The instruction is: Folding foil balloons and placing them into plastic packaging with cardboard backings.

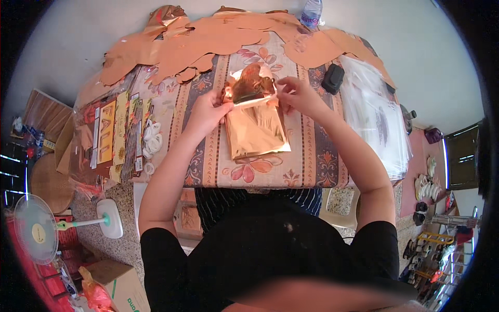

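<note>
In front of me on the table lies a folded, flat gold foil balloon (pixel 257 130), its lower part a shiny rectangle. Its upper part (pixel 253 86) is a crumpled, rounded flap that reflects darkly. My left hand (pixel 210 110) pinches the left edge, thumb on top at the fold. At the upper right edge, my right hand (pixel 299 97) has its fingers curled and pinched against the foil; the exact contact of its fingertips is hard to make out.
Flat copper-coloured foil shapes (pixel 228 39) line the table's far edge. A water bottle (pixel 311 13) stands behind them. To the right are a black case (pixel 333 78) and clear plastic bags (pixel 374 119). Packaged items (pixel 106 132) and white ribbon rolls (pixel 152 139) lie left; a fan (pixel 39 231) stands lower left.
</note>
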Tool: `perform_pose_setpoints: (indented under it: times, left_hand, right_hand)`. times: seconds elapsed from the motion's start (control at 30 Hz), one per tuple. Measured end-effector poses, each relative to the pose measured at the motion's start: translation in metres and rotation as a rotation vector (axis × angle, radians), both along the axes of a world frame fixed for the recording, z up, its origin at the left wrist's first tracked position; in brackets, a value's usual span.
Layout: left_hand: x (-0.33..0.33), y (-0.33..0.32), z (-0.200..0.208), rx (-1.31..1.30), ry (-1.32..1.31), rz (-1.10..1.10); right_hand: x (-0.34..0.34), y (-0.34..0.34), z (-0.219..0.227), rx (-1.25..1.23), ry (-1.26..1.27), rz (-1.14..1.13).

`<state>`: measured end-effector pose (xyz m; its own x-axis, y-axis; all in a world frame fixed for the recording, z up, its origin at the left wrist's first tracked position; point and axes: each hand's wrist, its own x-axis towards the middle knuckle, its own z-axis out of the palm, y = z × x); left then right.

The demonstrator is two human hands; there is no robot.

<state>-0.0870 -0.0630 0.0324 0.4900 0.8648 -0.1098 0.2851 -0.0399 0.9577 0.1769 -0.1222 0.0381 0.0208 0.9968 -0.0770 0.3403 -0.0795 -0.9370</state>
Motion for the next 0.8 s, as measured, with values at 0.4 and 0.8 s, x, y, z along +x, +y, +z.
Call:
perform_pose_setpoints:
  times: [0.4,0.8]
  left_hand:
    - [-0.027,-0.04,0.008,0.39,0.281,0.015]
    - [-0.009,-0.021,-0.013,0.108,-0.082,-0.062]
  right_hand:
    - [-0.011,-0.035,0.01,-0.118,-0.269,0.116]
    - [-0.021,-0.028,0.008,-0.035,-0.05,0.07]
